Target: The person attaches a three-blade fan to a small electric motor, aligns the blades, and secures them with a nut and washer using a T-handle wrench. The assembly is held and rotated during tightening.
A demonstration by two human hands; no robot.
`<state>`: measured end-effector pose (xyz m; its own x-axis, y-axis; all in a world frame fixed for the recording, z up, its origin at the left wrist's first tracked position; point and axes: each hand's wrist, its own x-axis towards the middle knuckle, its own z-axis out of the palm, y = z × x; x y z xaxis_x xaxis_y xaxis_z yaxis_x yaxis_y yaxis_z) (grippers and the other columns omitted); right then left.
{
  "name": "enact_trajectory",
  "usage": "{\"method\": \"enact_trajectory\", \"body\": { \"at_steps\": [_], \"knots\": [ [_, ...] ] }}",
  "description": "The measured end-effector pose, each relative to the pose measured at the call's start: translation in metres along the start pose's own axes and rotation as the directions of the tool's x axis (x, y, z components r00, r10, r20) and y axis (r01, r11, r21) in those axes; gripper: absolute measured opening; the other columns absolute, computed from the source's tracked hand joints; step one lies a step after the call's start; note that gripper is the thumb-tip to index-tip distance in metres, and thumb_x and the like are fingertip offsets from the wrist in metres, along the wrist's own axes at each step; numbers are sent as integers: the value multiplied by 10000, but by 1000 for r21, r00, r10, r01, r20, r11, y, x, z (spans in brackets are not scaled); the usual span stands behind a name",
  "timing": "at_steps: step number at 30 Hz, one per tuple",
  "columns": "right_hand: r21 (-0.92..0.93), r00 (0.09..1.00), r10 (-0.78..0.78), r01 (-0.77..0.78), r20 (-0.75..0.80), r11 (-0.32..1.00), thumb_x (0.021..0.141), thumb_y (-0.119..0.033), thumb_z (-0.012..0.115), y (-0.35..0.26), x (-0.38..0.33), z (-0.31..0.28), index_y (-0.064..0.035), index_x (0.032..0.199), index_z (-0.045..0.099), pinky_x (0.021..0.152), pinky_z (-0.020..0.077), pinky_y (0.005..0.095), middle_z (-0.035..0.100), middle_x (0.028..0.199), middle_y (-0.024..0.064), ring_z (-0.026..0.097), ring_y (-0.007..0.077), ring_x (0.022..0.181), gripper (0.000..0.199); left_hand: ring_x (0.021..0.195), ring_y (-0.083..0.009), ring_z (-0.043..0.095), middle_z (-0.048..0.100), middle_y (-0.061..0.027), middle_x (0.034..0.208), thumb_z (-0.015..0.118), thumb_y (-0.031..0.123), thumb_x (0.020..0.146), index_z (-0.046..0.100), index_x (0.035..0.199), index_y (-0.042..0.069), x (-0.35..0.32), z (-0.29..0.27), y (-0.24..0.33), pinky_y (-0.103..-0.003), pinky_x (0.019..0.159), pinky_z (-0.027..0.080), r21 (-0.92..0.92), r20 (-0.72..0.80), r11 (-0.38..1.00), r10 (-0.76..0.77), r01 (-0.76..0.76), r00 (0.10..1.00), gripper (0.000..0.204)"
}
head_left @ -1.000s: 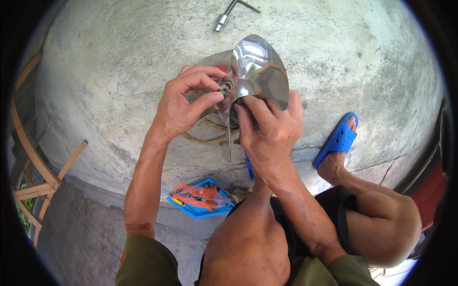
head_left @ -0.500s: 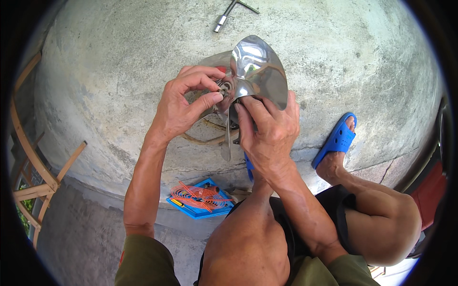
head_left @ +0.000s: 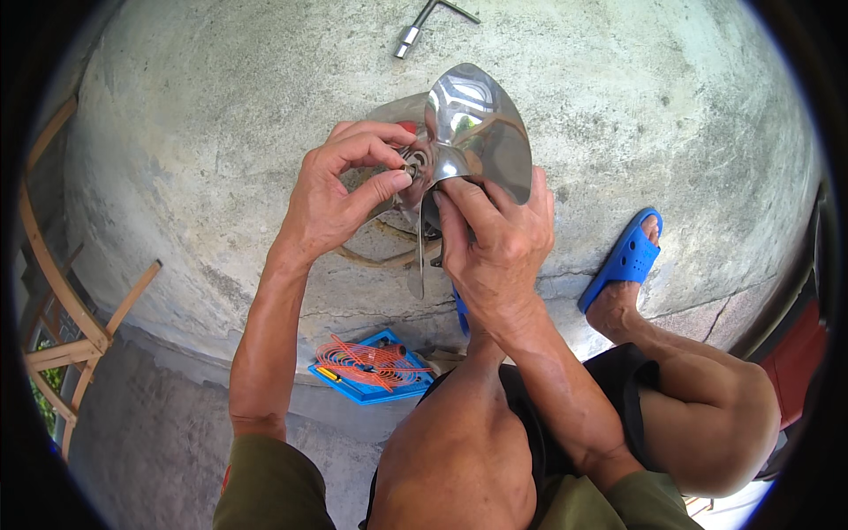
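Observation:
A shiny metal fan blade point(head_left: 484, 110) with broad curved wings is held up in front of me, one wing pointing away and another edge-on toward me. My left hand point(head_left: 340, 181) is at the hub, thumb and index finger pinched on a small round metal piece at its centre, too small to name surely. The other left fingers are curled above it. My right hand point(head_left: 499, 238) grips the fan blade from the right, thumb and index finger at the hub and the other fingers behind the wing. What lies behind the hub is mostly hidden.
A socket wrench point(head_left: 408, 40) lies on the concrete at the far side. Near my leg, a blue tray point(head_left: 358, 397) carries an orange wire fan guard point(head_left: 349, 355) and a yellow-handled tool. A wooden frame point(head_left: 62, 291) stands left. My foot in a blue sandal point(head_left: 623, 261) is at right.
The fan blade has tilted very slightly, its edge-on wing shifting a little to the left. Both hands keep their places.

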<state>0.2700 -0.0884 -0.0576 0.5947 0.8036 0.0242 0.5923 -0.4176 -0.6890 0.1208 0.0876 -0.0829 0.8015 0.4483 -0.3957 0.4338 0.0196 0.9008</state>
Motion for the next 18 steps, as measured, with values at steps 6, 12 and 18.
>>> {"method": "enact_trajectory", "body": {
  "at_steps": [6, 12, 18],
  "knots": [
    [12, 1000, -17, 17, -25, 1000, 905, -131, 882, 2, -1, 3, -126, 1021, 823, 791, 453, 471, 799, 1089, 16, 628, 329, 987, 131, 1362, -257, 699, 760, -162, 1434, 840, 14, 994, 788, 1090, 12, 0, 0, 0, -439, 1148, 606, -11, -2, 1000, -3, 3, 1000, 110],
    [-4, 1000, 6, -6, -11, 1000, 899, -146, 893, 2, -1, 4, -117, 993, 817, 789, 457, 476, 797, 1128, 18, 629, 331, 986, 125, 1364, -259, 698, 759, -164, 1436, 839, 14, 996, 788, 1090, 14, -1, 0, 1, -440, 1152, 601, -12, -4, 1000, -5, 5, 1000, 106],
    [0, 1000, 26, -26, -15, 1000, 846, -69, 921, -2, 3, 0, -99, 1008, 851, 816, 509, 494, 794, 983, 74, 665, 374, 959, 180, 1370, -261, 693, 756, -164, 1443, 836, 18, 999, 788, 1092, 15, 0, 2, 1, -442, 1161, 595, -13, -3, 1000, -6, 6, 1000, 105]
  ]
}}
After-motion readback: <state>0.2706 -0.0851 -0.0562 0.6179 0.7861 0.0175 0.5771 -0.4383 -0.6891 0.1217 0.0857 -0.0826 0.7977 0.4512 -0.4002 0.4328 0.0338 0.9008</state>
